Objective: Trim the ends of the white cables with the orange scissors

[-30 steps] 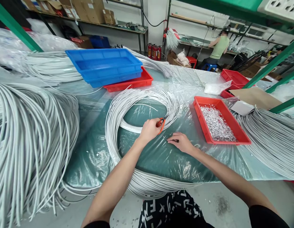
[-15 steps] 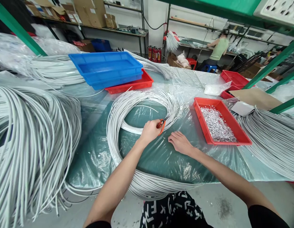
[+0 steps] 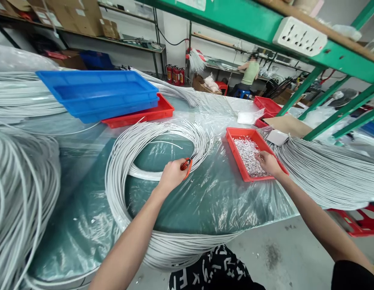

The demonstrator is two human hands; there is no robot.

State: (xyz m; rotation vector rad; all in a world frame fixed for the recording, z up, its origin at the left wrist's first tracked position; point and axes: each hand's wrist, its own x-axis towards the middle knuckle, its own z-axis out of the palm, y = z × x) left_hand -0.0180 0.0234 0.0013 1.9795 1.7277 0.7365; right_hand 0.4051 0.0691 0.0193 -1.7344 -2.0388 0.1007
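Note:
My left hand [image 3: 172,175] is closed around orange-handled pliers [image 3: 187,165], held over the near right side of a coil of white cable [image 3: 117,173]. The jaws point away from me toward the cable ends, and most of the tool is covered by my fingers. Over on the right, my right hand [image 3: 269,163] reaches into a red tray [image 3: 245,177] of small silvery metal pieces [image 3: 247,155]. Its fingertips are bent together at the heap; whatever is between them is too small to make out. The coil's lower part hangs over the table's front edge.
A blue tray [image 3: 114,106] rests on a red tray [image 3: 165,108] behind the coil. Thick grey cable bundles lie at the left [image 3: 26,193] and right [image 3: 325,173]. A green frame [image 3: 235,30] with a power strip [image 3: 300,36] crosses above. A person [image 3: 248,74] sits far back.
My right hand has moved from the table beside the coil rightward into the tray of metal pieces. My left hand keeps the pliers by the coil. The view has turned to the right.

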